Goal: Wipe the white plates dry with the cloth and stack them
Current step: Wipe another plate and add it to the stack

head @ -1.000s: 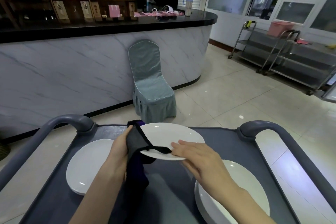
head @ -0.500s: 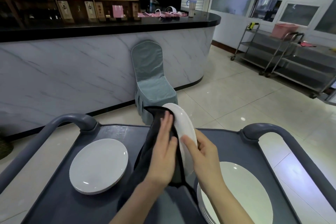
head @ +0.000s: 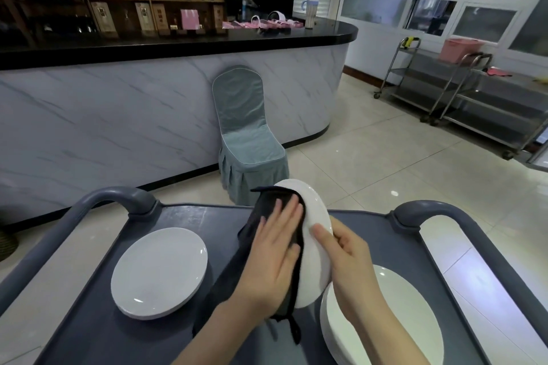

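Currently wiping: left hand, fingers straight, presses cloth onto the upright plate; right hand grips its rim. Next, turn it flat for stacking.

Marble-fronted bar counter, covered chair, pale tiled floor, perhaps steel trolleys.

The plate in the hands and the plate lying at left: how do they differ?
The held plate stands on edge; the left plate lies flat on the cart. The left hand presses the cloth on the held plate; the left plate is bare. Both are white.
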Demonstrator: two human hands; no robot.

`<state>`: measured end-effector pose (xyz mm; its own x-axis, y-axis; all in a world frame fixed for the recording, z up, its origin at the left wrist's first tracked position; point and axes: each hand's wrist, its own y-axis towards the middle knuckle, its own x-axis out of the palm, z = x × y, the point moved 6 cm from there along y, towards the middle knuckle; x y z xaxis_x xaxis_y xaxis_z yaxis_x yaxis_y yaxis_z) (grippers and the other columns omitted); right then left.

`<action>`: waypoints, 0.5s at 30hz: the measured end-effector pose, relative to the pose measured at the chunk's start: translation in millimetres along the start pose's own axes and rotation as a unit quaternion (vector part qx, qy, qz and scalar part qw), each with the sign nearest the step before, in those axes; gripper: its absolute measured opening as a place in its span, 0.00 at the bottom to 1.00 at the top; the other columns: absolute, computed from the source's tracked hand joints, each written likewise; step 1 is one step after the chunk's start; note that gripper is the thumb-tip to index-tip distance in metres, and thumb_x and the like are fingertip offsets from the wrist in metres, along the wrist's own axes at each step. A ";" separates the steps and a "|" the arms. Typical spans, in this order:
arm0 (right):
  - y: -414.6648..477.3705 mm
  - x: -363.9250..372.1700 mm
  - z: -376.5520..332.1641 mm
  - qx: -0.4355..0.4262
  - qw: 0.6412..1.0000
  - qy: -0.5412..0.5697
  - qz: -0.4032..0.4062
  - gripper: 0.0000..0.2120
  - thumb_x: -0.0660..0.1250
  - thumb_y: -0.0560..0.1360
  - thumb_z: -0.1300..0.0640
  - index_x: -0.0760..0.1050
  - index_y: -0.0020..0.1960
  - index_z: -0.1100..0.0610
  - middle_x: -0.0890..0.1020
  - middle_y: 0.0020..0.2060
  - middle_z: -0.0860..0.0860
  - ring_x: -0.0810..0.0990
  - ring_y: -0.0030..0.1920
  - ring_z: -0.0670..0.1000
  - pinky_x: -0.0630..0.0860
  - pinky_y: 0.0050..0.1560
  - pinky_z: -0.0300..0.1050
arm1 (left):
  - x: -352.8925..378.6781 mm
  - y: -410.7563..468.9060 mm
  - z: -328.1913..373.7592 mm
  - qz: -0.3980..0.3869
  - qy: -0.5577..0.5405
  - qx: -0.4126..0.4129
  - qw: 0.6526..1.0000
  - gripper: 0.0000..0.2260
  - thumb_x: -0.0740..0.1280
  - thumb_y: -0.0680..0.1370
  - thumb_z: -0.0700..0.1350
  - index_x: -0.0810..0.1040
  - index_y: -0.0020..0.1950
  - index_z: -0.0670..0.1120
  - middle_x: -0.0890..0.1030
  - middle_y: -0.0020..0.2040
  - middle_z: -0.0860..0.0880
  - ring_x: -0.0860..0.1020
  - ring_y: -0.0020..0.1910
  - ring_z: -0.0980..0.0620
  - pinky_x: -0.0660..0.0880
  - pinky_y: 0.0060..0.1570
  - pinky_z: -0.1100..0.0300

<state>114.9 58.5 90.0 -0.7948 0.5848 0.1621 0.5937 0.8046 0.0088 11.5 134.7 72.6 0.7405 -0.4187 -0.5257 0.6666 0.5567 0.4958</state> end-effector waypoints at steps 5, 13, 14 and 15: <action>-1.0 -0.2 2.3 0.014 1.000 0.018 -0.008 0.12 0.63 0.81 0.62 0.83 0.57 0.52 0.87 0.52 0.52 0.85 0.55 0.53 0.80 0.55 0.47 | 0.4 3.7 1.1 -0.037 0.042 0.055 0.997 0.26 0.54 0.82 0.44 0.52 0.80 0.57 0.53 0.80 0.60 0.51 0.79 0.55 0.51 0.77 0.47; -9.5 2.2 -3.1 -0.001 0.998 -0.026 -0.050 0.11 0.65 0.81 0.62 0.84 0.55 0.53 0.87 0.50 0.53 0.84 0.50 0.50 0.78 0.49 0.41 | -7.0 2.3 -10.3 0.018 -0.010 -0.006 1.000 0.25 0.52 0.82 0.47 0.53 0.80 0.55 0.53 0.80 0.58 0.50 0.80 0.53 0.51 0.77 0.47; -8.1 0.6 -2.2 0.005 0.999 -0.016 -0.040 0.11 0.64 0.81 0.62 0.84 0.56 0.53 0.87 0.51 0.53 0.84 0.51 0.51 0.78 0.50 0.42 | -1.9 -2.8 -4.8 0.004 0.022 0.031 0.999 0.26 0.52 0.82 0.46 0.53 0.80 0.54 0.54 0.81 0.56 0.50 0.80 0.51 0.51 0.77 0.46; -6.5 -0.2 -1.1 0.010 0.999 -0.007 -0.031 0.12 0.64 0.81 0.62 0.83 0.57 0.54 0.87 0.51 0.53 0.84 0.53 0.51 0.78 0.52 0.44 | 2.9 -6.5 -0.7 -0.011 0.047 0.058 0.997 0.26 0.52 0.82 0.46 0.52 0.80 0.54 0.54 0.81 0.55 0.51 0.80 0.50 0.50 0.76 0.47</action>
<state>111.3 53.0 91.0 -0.8324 0.5343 0.1472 0.5401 0.8416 -0.0003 9.2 130.4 67.4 0.7187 -0.3570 -0.5967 0.6913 0.4596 0.5575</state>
